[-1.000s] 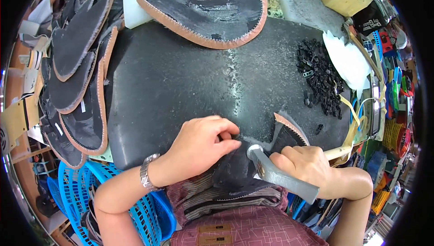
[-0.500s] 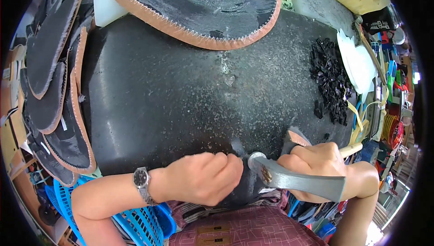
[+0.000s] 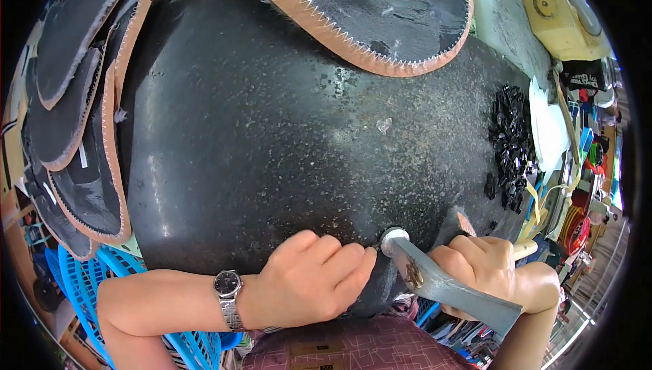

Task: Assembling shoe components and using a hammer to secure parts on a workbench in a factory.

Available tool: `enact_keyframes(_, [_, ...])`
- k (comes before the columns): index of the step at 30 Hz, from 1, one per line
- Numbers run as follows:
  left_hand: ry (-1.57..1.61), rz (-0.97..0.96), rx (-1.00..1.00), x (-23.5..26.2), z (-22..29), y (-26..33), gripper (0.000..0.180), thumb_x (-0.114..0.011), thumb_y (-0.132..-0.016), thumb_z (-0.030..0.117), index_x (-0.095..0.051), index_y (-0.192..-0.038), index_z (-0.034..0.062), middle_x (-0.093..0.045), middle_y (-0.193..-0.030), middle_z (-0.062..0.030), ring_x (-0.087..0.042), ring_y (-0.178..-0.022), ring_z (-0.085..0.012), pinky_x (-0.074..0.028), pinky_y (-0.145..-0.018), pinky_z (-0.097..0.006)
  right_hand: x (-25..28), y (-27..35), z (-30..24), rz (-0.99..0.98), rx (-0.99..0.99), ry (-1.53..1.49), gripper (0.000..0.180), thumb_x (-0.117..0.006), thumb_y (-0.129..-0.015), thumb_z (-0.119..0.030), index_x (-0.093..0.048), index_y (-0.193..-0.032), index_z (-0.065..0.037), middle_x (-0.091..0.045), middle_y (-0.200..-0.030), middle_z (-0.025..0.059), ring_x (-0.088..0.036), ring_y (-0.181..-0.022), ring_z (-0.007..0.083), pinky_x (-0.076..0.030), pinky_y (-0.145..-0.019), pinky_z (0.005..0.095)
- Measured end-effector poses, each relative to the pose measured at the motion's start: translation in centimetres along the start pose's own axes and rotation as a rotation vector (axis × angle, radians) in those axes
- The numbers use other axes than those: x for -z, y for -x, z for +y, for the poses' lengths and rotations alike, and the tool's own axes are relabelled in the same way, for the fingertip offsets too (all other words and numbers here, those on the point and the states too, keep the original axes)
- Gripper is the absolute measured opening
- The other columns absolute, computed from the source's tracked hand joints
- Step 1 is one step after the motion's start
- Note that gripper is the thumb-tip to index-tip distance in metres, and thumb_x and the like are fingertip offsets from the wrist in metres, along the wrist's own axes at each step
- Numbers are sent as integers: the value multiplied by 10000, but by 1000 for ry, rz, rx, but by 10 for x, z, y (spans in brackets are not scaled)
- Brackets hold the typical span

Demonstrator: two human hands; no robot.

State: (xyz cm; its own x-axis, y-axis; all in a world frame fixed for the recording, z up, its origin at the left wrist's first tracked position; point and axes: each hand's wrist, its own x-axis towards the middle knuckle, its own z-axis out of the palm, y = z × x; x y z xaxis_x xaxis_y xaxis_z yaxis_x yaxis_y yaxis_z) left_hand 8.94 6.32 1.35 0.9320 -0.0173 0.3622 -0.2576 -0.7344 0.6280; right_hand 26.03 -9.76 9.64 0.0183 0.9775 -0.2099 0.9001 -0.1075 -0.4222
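My right hand (image 3: 490, 269) grips a grey metal hammer (image 3: 441, 282), whose round face rests at the near edge of the black stone slab (image 3: 272, 139). My left hand (image 3: 309, 282), with a wristwatch on the wrist, presses down on a dark piece of material (image 3: 384, 288) at that same edge, fingertips right beside the hammer face. A tan-edged corner of the piece (image 3: 466, 224) shows above my right hand. Most of the piece is hidden under my hands.
Stacked dark shoe pieces with tan stitched edges (image 3: 81, 132) lie along the left. A large similar piece (image 3: 380, 10) lies at the far side. A heap of small black parts (image 3: 513, 142) sits at the right. A blue plastic basket (image 3: 102, 288) stands lower left.
The view has moved closer to the slab. My hands have shifted toward the near edge, and the hammer head has come down next to my left fingertips.
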Motion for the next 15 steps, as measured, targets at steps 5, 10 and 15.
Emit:
enact_keyframes(5, [-316, -41, -138, -3, 12, 3, 229, -584, -730, 137, -654, -865, -33, -574, -793, -54, -481, -614, -127, -352, -537, -232, 4, -9, 9, -13, 98, -27, 260, -618, -680, -183, -544, -886, -43, -417, -621, 4, -519, -458, 137, -426, -380, 294])
enact_keyframes(10, [-576, -126, -317, -3, 20, -1, 220, -550, -758, 150, -641, -821, -41, -581, -810, -88, -494, -634, -159, -386, -560, -247, 11, -12, 6, -42, 188, 83, 238, -613, -673, -176, -534, -851, -39, -419, -621, 0, -518, -470, 132, -422, -384, 286])
enact_keyframes(15, [-340, -169, -8, 8, 30, -9, 282, -626, -764, 214, -629, -946, -1, -576, -873, -80, -532, -676, -177, -410, -567, -267, 4, -2, 8, -46, 185, 69, 246, -621, -665, -161, -522, -864, -55, -431, -629, 23, -530, -486, 159, -424, -395, 301])
